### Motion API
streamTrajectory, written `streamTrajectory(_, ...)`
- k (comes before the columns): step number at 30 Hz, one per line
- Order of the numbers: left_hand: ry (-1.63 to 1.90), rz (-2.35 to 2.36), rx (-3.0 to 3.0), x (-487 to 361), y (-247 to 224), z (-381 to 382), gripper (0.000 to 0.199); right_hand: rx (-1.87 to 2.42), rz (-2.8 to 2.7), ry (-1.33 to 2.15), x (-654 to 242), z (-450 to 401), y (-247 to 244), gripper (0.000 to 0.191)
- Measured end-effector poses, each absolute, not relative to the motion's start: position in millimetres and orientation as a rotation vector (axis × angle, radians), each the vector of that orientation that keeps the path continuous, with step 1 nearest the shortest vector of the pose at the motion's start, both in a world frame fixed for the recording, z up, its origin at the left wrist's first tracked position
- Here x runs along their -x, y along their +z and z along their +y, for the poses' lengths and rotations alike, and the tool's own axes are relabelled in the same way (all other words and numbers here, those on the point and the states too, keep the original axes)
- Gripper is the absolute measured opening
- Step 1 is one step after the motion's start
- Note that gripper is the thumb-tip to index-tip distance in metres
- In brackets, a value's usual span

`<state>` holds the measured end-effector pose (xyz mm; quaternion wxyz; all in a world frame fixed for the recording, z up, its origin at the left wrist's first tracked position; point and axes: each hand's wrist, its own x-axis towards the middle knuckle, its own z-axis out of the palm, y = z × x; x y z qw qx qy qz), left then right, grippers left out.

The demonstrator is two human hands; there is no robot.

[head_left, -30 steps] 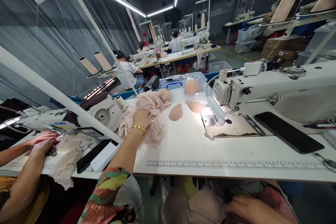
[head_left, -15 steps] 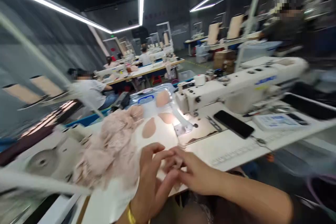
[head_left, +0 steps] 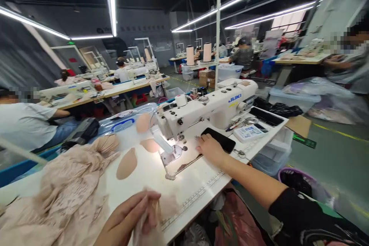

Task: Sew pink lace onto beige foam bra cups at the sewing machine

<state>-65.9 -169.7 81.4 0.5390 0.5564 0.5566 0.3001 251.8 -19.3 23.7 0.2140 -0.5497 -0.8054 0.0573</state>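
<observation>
At the table's front edge my left hand (head_left: 135, 213) is closed on thin pale pink fabric (head_left: 147, 232), which hangs down and is smeared by motion. My right hand (head_left: 211, 150) reaches onto the sewing machine bed beside a black phone (head_left: 220, 141). Its fingers are curled down at the spot where a small dark tool lay; whatever they grip is hidden, apart from a tiny shiny bit at the fingertips. The white sewing machine (head_left: 198, 109) has its needle area lit. Left of it lie beige teardrop-shaped pads (head_left: 127, 164) and a heap of pink lace fabric (head_left: 72, 184).
A clear plastic box with a blue handle (head_left: 122, 123) stands behind the pads. A white-and-blue packet (head_left: 248, 133) and a tray (head_left: 266, 117) lie to the right. Co-workers sit at other machines; one in a white shirt (head_left: 25, 123) is at the left.
My hands were together over the fabric and have parted. My right hand has moved to the machine bed beside the phone; my left keeps the fabric. The view has turned right.
</observation>
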Motion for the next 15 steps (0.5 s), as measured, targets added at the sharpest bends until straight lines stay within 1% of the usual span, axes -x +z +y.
streamTrajectory(4,0.659,1.28,-1.376,44.6,89.6,-163.1,0.071,1.489,-2.304,0.166,-243.6,-28.3,13.8,0.023)
streamTrajectory(6,0.663,1.236,-1.358,40.5,85.7,-157.8,0.075,1.415,-2.319,0.256,-239.3,-43.3,18.0,0.023)
streamTrajectory(9,0.692,1.187,-1.304,38.3,79.9,-152.3,0.081,1.103,-2.316,0.549,-231.2,-71.7,32.5,0.022)
streamTrajectory(10,0.698,1.172,-1.286,37.1,79.0,-151.1,0.082,0.998,-2.337,0.544,-226.7,-80.5,37.2,0.02)
streamTrajectory(12,0.708,1.142,-1.267,32.4,78.5,-149.3,0.082,0.882,-2.402,0.346,-214.4,-93.9,43.2,0.021)
streamTrajectory(15,0.705,1.093,-1.276,21.4,78.2,-147.1,0.076,0.845,-2.468,-0.02,-191.8,-102.2,43.3,0.021)
